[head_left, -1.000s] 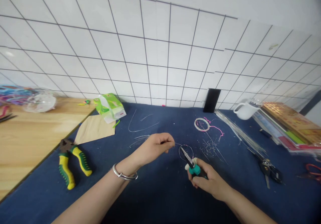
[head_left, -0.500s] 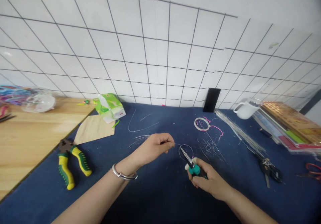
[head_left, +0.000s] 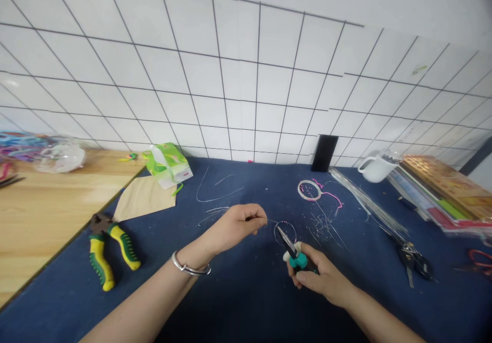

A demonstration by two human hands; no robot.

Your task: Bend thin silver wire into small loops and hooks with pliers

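Observation:
My left hand is closed in a pinch on the end of a thin wire. That wire runs right to a small wire ring with a few tiny pink beads on it. My right hand is wrapped round needle-nose pliers with teal-and-black handles; their jaws lie against the left side of the ring, where the wire meets it. A whitish covering shows on a right-hand fingertip. Just beyond sits a white ring-shaped dish with pink beads and a pink strand. Short wire offcuts lie to its near side.
Yellow-green combination pliers lie at left, near a beige cloth and a green packet. To the right are a wire bundle, keys, a white mug, stacked books and red-handled scissors. A black block leans at the wall.
Almost nothing differs. Both hands, the wire and the ring keep their places; the plier jaws look very slightly shifted at the ring.

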